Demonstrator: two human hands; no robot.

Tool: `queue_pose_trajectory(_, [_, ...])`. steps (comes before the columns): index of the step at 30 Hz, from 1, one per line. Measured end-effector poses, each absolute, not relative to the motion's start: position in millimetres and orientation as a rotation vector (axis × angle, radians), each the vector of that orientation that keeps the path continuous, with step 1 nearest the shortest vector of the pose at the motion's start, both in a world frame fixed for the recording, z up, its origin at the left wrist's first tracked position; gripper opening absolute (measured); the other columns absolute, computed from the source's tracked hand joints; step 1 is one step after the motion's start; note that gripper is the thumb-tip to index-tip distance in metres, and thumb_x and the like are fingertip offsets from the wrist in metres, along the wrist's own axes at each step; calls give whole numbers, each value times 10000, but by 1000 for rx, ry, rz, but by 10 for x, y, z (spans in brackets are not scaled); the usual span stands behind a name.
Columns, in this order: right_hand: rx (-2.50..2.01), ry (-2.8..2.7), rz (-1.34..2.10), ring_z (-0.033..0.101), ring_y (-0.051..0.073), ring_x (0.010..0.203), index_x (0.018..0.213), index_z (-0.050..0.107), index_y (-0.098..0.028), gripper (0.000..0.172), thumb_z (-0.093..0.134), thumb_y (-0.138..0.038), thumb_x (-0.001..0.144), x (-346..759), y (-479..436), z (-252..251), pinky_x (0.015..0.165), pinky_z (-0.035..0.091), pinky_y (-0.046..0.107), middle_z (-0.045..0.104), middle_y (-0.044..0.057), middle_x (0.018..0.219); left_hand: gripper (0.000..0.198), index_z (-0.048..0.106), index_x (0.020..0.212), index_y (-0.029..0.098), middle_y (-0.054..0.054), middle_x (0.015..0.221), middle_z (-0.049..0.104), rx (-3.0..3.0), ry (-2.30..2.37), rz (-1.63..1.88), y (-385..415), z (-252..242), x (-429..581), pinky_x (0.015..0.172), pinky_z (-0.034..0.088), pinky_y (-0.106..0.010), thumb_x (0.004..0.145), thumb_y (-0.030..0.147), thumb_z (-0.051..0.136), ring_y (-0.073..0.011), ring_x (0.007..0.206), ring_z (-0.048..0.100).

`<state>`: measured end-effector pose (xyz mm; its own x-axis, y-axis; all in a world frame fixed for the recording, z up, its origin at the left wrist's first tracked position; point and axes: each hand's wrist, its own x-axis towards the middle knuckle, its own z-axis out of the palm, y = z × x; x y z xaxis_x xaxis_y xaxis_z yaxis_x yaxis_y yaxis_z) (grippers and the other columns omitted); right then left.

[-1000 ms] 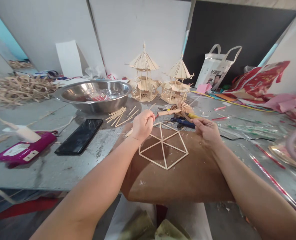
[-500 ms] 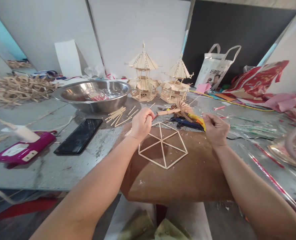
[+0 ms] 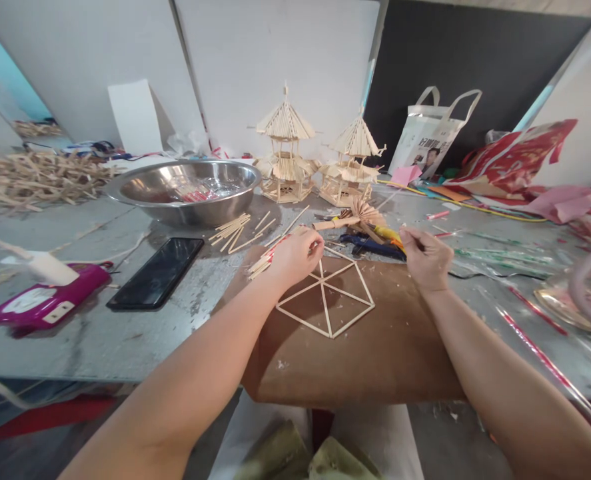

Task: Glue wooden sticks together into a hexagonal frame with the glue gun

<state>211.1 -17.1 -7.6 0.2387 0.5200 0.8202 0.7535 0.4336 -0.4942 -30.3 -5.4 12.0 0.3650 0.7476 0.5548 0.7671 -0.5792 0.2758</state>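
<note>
Our left hand (image 3: 302, 255) is bent over the far left side of a flat six-sided stick frame (image 3: 322, 282), its fingers curled in and the tips close together; whether it has hold of a stick we cannot tell. Our right hand (image 3: 428, 260) is off to the right of the frame's far corner, thumb and forefinger drawn into a pinch, though we cannot make out anything for certain between them.

The frame, with spokes meeting at its centre, lies between our two hands and runs nearer to us than either, flat on a brown board (image 3: 365, 367). Just behind our left wrist are a few loose sticks (image 3: 260, 268) beside a red-and-white strip, and beyond them more sticks (image 3: 231, 230) spread on the worktop (image 3: 95, 353). Just left of our right fingertips is a yellow handle (image 3: 388, 235), with a pleated brown piece (image 3: 368, 212) past it. Two stick pagodas (image 3: 286, 130) stand well beyond both hands.

We judge the step in hand to be careful work along the frame's far edge. The next move there seems to call for a light left touch, keeping the joints lined up and the right hand clear of the spokes.
</note>
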Motion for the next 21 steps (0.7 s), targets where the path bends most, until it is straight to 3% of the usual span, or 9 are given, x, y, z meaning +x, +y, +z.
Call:
queue_pose_trajectory(5, [-1261, -1507, -187, 564, 143, 584, 761, 678, -169, 247, 503, -343, 749, 2114, -154, -99, 567, 424, 248, 657, 33, 657, 221, 559, 663, 178, -34, 746, 596, -2583, -1567, -601, -16, 116, -322, 633, 393, -251, 771, 275, 393, -144, 685, 539])
queue_pose_trajectory(12, [-1358, -1579, -137, 551, 146, 576, 737, 669, -161, 291, 475, -377, 754, 2112, -135, -114, 558, 406, 247, 649, 36, 655, 216, 600, 713, 214, -23, 758, 639, -2734, -1609, -193, -134, 204, -276, 563, 388, -243, 723, 304, 405, -162, 686, 569])
queue_pose_trajectory(21, [-1432, -1626, -102, 547, 155, 569, 694, 661, -160, 306, 453, -377, 754, 2124, -118, -132, 544, 392, 256, 632, 32, 617, 234, 624, 701, 181, -98, 727, 645, -2732, -1541, 288, -286, 372, -256, 520, 401, -286, 659, 305, 430, -221, 644, 582])
